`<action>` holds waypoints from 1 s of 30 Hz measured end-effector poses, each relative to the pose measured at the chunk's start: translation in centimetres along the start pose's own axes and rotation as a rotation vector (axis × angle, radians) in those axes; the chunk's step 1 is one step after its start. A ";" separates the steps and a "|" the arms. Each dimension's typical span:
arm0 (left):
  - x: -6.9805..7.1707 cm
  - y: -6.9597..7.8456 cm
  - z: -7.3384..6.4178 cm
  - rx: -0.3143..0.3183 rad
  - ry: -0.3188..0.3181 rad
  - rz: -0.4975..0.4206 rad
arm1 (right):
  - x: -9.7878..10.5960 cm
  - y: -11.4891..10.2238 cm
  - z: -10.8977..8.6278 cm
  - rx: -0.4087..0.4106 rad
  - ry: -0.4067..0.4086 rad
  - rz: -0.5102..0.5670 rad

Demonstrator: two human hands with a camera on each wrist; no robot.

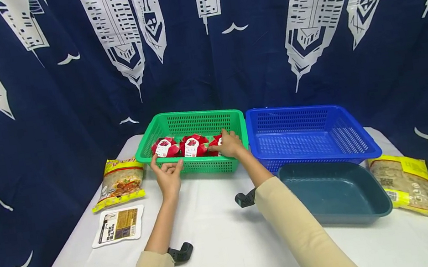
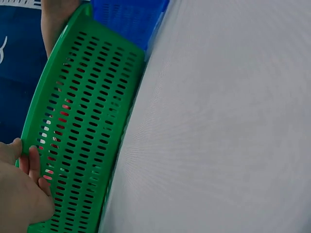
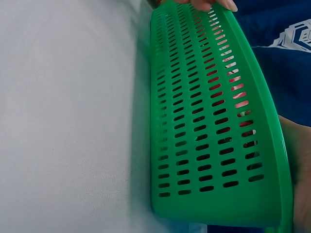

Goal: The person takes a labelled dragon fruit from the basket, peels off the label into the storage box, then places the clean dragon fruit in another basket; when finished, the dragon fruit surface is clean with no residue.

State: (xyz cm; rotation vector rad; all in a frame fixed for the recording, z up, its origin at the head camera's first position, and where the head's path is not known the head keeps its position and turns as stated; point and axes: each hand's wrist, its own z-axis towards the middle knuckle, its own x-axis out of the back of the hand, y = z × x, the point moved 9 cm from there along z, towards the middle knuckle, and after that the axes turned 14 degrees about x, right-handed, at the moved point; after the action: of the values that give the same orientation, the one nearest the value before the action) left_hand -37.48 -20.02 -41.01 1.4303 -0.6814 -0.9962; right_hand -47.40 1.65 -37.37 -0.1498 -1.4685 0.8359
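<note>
One Side Steadied, the Other Reached Into

Across the top of the frame, a dark blue curtain with white building prints. Below, a white-covered table. Right of centre, a blue basket, close beside a green basket at centre-left — perhaps so placed for easy reach from one position. Below the blue basket in the frame, a dark teal tray. At lower right, just beside the tray, a yellow bag; at left, near the green basket, a second bag; both probably at the sides so as not to disturb the arms. Below this second bag, a flat white pack, label upward.

At centre-left, on the near rim of the green basket, the left hand, with rim pinched, likely for steadying. Well apart from it, inside the basket's right end, the right hand, over the right red packet; clamped or only touching — cannot tell. Along the near wall, in the same row, the left red packet and middle red packet, labels toward the viewer, maybe for easy reading.
</note>
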 end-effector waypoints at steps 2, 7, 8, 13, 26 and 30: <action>0.0 -0.1 0.0 0.008 -0.003 -0.007 | 0.0 0.0 0.0 0.004 0.014 -0.014; 0.0 -0.1 -0.1 0.014 -0.003 -0.019 | 0.2 -0.3 0.0 0.023 0.040 -0.037; 0.0 -0.1 -0.1 0.014 -0.002 -0.024 | 0.3 -0.4 0.0 0.028 0.045 -0.043; -0.1 0.1 -0.2 0.002 -0.009 -0.051 | 0.8 -0.8 -0.2 0.045 0.096 -0.048; -0.2 -0.3 -0.2 0.009 -0.012 -0.007 | 3.1 -1.5 -1.5 0.218 0.388 0.000; -0.1 0.0 0.0 0.004 -0.012 -0.022 | 5.1 -2.3 -2.2 0.287 0.530 0.010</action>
State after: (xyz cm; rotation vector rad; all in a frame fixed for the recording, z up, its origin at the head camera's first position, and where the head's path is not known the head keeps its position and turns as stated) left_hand -37.49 -19.95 -41.04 1.4395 -0.6780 -1.0214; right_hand -45.03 3.80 -32.31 -0.1492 -0.8442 0.9207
